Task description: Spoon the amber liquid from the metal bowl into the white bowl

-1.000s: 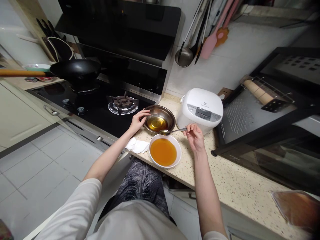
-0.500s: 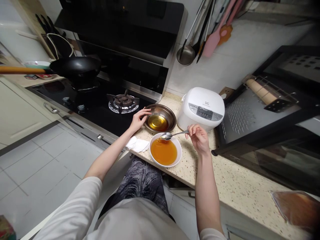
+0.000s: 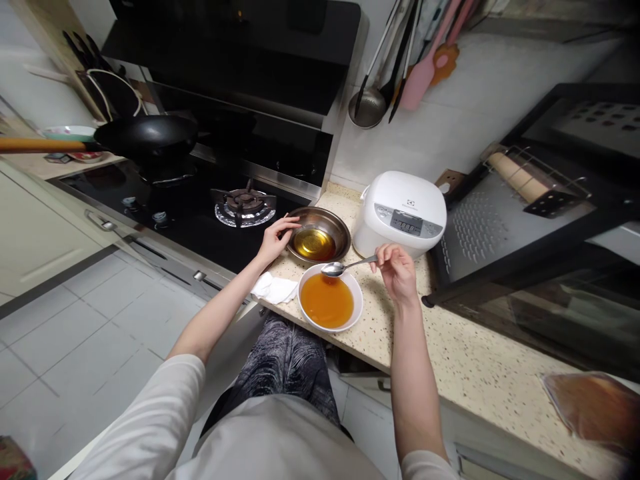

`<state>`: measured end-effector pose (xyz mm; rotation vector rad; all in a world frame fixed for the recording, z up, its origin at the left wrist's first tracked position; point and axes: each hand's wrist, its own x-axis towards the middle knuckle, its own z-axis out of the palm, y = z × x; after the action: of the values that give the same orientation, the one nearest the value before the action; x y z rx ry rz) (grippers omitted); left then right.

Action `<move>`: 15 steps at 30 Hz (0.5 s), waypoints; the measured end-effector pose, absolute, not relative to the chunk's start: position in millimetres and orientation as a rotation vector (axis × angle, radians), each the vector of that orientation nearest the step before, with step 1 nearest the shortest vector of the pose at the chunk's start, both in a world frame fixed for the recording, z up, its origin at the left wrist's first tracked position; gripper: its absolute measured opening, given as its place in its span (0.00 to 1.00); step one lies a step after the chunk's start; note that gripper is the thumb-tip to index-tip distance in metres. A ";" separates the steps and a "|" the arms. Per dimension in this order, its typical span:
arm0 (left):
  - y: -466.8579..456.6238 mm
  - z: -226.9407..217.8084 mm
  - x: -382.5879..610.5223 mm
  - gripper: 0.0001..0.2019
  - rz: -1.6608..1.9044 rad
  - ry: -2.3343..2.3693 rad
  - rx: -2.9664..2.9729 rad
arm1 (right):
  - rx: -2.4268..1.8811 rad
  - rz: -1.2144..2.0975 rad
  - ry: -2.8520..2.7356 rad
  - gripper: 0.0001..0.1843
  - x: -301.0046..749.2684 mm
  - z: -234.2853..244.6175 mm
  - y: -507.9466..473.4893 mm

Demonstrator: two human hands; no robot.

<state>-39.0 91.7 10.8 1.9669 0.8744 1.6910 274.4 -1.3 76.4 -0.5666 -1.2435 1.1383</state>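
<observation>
A white bowl [image 3: 356, 293] of orange-brown liquid sits near the counter's front edge. Behind it stands a metal bowl [image 3: 336, 225] holding clear yellow oil. My right hand [image 3: 397, 270] pinches the handle of a metal spoon [image 3: 340, 268]; the spoon's head hovers over the far rim of the white bowl. My left hand [image 3: 274, 240] rests its fingers on the metal bowl's left rim. A white folded cloth [image 3: 273, 289] lies on the counter under my left wrist.
A white rice cooker [image 3: 400, 212] stands right of the metal bowl. A black gas hob [image 3: 200, 207] with a burner [image 3: 243, 205] and a black wok [image 3: 145, 137] lies to the left. Utensils hang on the wall [image 3: 400, 60]. A dark rack [image 3: 530, 200] fills the right.
The spoon went from beside the metal bowl down into the white bowl, and now its head is lifted slightly above the liquid. My left hand stayed on the metal bowl's rim.
</observation>
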 end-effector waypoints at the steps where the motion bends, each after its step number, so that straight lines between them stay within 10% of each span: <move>1: 91.6 11.0 -39.0 0.11 1.692 0.876 1.965 | -0.576 1.129 -1.202 0.19 273.8 75.6 0.7; 15: 92.5 11.0 -39.0 0.15 1.682 0.882 1.973 | -0.723 1.037 -1.045 0.20 252.5 40.8 23.4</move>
<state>-39.0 92.5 11.0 1.9731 0.8824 1.6824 252.5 23.4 40.8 -0.7229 -1.0448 1.0371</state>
